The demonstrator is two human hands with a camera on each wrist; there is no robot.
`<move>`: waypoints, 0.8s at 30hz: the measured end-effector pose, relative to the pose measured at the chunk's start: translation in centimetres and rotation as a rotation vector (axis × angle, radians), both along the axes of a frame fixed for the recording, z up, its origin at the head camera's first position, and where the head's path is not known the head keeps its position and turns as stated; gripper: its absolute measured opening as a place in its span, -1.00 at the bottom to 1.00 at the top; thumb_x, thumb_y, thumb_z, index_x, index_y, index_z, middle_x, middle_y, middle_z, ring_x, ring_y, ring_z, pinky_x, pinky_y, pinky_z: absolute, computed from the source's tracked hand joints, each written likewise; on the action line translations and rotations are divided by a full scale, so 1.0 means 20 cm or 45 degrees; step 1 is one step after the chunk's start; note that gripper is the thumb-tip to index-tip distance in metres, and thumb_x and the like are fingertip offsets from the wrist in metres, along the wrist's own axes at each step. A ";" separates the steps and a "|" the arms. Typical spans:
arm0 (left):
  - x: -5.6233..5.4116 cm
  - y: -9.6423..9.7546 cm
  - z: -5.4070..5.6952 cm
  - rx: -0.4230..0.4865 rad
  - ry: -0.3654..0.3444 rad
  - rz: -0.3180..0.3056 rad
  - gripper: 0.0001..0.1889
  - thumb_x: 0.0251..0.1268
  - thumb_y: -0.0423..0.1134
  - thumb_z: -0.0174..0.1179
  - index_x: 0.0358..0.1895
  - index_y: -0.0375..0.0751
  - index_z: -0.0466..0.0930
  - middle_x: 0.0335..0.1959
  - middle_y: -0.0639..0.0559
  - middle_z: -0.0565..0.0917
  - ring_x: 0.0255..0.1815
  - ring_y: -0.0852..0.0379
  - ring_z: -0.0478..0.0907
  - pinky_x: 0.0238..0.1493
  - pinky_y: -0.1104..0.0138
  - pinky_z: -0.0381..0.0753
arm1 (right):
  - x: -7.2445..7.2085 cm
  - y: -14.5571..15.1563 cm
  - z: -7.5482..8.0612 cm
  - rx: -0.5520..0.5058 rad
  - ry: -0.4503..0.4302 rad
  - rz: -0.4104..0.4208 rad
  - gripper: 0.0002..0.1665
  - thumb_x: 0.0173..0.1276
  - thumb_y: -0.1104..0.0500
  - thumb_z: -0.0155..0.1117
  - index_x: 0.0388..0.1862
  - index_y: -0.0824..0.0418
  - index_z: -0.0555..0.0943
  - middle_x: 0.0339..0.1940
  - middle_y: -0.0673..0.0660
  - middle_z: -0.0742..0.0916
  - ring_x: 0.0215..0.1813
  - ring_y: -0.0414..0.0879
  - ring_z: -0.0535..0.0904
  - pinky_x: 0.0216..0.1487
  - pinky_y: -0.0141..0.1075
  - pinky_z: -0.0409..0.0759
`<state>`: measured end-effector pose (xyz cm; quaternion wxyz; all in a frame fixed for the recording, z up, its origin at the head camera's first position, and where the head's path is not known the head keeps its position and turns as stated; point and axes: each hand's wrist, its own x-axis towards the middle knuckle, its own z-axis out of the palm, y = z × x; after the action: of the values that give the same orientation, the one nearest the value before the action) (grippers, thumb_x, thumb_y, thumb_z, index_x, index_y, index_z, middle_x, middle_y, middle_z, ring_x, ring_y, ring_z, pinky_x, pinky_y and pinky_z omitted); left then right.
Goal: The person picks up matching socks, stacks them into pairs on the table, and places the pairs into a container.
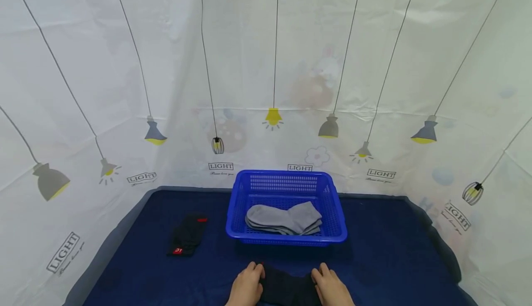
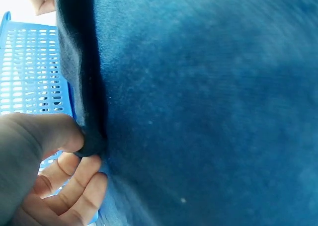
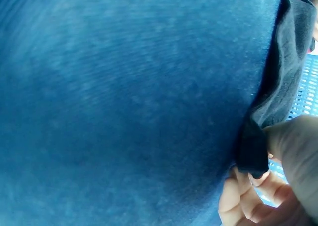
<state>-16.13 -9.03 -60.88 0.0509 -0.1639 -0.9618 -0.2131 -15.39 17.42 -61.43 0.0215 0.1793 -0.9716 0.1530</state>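
Between my two hands a black sock (image 1: 287,286) is held stretched sideways, low over the dark blue cloth near the front of the head view. My left hand (image 1: 246,284) pinches its left end between thumb and fingers; the left wrist view shows the thumb on one side of the dark sock (image 2: 79,72) and the fingertips against the other. The opposite end is pinched by my right hand (image 1: 332,287), and in the right wrist view the dark sock (image 3: 285,72) runs up from the fingers.
A blue plastic basket (image 1: 287,175) stands just beyond my hands, with several grey socks (image 1: 282,218) stacked inside. Folded black socks with red marks (image 1: 187,236) lie left of it on the dark blue cloth (image 1: 386,250). A white curtain printed with lamps (image 1: 257,65) hangs behind.
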 end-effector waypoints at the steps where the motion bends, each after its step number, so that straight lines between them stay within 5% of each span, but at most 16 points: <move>1: 0.00 0.00 0.00 0.010 0.001 0.000 -0.71 -0.15 -0.50 0.34 -0.38 -0.06 0.52 -0.44 0.10 0.48 -0.49 0.09 0.52 -0.47 0.25 0.45 | 0.00 0.00 0.00 -0.006 -0.003 0.003 -0.66 0.16 0.34 0.46 -0.37 0.08 0.44 -0.37 -0.01 0.41 -0.44 -0.15 0.34 -0.51 -0.33 0.34; 7: 0.02 -0.01 0.04 0.076 0.090 0.045 -0.70 -0.22 -0.54 0.28 -0.47 -0.04 0.48 -0.53 0.14 0.46 -0.55 0.11 0.49 -0.54 0.29 0.38 | 0.00 -0.01 0.04 -0.030 0.032 -0.023 -0.69 0.21 0.33 0.42 -0.38 0.07 0.44 -0.40 -0.05 0.40 -0.42 -0.16 0.35 -0.48 -0.32 0.33; 17: 0.04 -0.07 0.20 0.051 0.126 0.162 -0.74 -0.17 -0.52 0.27 -0.48 -0.06 0.49 -0.54 0.14 0.43 -0.55 0.15 0.43 -0.55 0.32 0.37 | -0.01 -0.08 0.13 -0.091 0.195 0.032 -0.68 0.21 0.32 0.42 -0.36 0.04 0.43 -0.41 -0.10 0.37 -0.40 -0.23 0.30 -0.40 -0.37 0.31; 24: 0.05 -0.15 0.24 -0.031 0.045 0.192 -0.73 -0.14 -0.56 0.26 -0.51 -0.07 0.48 -0.54 0.12 0.40 -0.56 0.16 0.35 -0.52 0.31 0.35 | -0.02 -0.14 0.14 -0.130 0.132 0.110 -0.71 0.24 0.31 0.41 -0.32 0.04 0.46 -0.38 -0.10 0.39 -0.37 -0.24 0.32 -0.40 -0.38 0.33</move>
<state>-15.04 -12.08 -56.05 0.0816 -0.0954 -0.9729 -0.1940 -15.72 14.55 -58.67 0.0744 0.2275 -0.9514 0.1935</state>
